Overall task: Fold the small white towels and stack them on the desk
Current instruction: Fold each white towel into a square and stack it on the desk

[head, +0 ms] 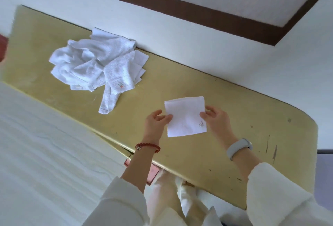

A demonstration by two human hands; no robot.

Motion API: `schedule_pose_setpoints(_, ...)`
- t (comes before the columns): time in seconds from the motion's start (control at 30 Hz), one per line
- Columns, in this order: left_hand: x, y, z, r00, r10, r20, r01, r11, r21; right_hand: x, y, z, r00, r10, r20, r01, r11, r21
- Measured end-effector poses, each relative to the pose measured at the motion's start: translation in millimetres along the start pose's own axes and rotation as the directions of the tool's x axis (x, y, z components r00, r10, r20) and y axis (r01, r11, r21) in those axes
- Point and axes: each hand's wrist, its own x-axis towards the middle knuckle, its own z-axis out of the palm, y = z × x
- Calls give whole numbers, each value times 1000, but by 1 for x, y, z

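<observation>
A small white towel (185, 116), folded into a square with a small red mark near one corner, is held over the yellow desk (189, 153). My left hand (155, 122) pinches its left edge and my right hand (215, 117) pinches its right edge. A crumpled pile of white towels (95, 63) lies further back to the left on the desk, against the wall, with one towel trailing toward the front edge.
A white bed (45, 153) runs along the desk's left front edge. A white wall (216, 45) with a dark brown band borders the desk's far side. Red floor shows between bed and desk. The desk's rounded end is at the right.
</observation>
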Motion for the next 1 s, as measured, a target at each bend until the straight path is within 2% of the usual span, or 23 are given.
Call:
schedule_pose_setpoints(0.1, -26, 1, -35, 1000, 5, -13, -6, 997, -83, -18, -21, 15, 989, -70, 132, 68, 998, 15)
schedule_pose_setpoints(0.17, -45, 1, -58, 980, 130, -149, -127, 992, 25, -32, -39, 35, 969, -147, 199, 154, 988, -22)
schedule_pose_setpoints(0.27, -75, -1, -97, 849, 384, -364, -280, 909, 308, -66, -69, 79, 911, -317, 262, 340, 940, -44)
schedule_pose_setpoints(0.37, -101, -6, -152, 710, 479, -516, -302, 870, 391, -115, -96, 134, 783, -509, 359, 569, 818, -83)
schedule_pose_setpoints(0.5, -143, -24, -259, 558, 477, -679, -227, 875, 427, -191, -124, 229, 623, -635, 456, 742, 665, -87)
schedule_pose_setpoints(0.63, -206, -61, -398, 400, 454, -796, -108, 886, 451, -293, -143, 342, 459, -720, 520, 851, 525, -25)
schedule_pose_setpoints(0.87, -339, -138, -629, 112, 412, -905, 119, 898, 423, -500, -154, 534, 176, -754, 632, 925, 346, 157)
schedule_pose_setpoints(1.0, -390, -179, -728, -4, 355, -935, 177, 920, 349, -595, -155, 618, 1, -760, 650, 934, 233, 270)
